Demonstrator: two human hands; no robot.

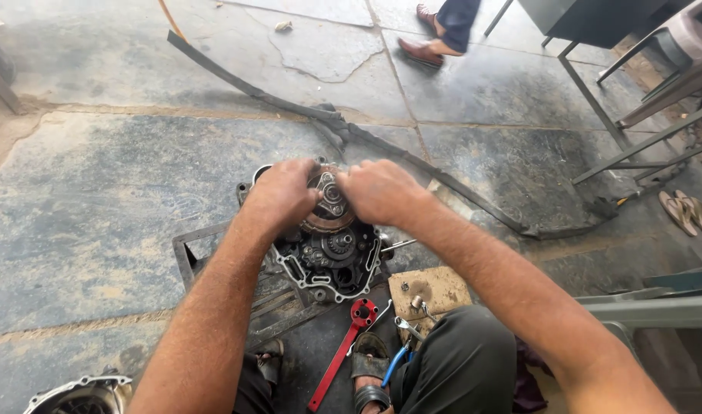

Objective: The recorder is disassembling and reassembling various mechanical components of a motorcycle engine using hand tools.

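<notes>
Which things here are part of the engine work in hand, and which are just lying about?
In hand:
left hand
right hand
clutch assembly
open engine case
metal stand

Lying about:
red tool
blue-handled pliers
wooden block
rubber strip
sandals
cover

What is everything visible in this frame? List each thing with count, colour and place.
engine case: one, black and greasy, centre, on a metal frame
round clutch part: one, rusty brown, on top of the engine case, under both hands
red tool: one, long-handled, on the floor below the engine case
wooden block: one, tan, right of the engine case, small metal parts on it
rubber strip: one, dark, lying across the floor behind
sandals: a pair, tan, far right
passer-by's shoes: two, brown, top
metal cover: one, silver, bottom left
left hand: gripping the clutch part
right hand: gripping the clutch part
</notes>
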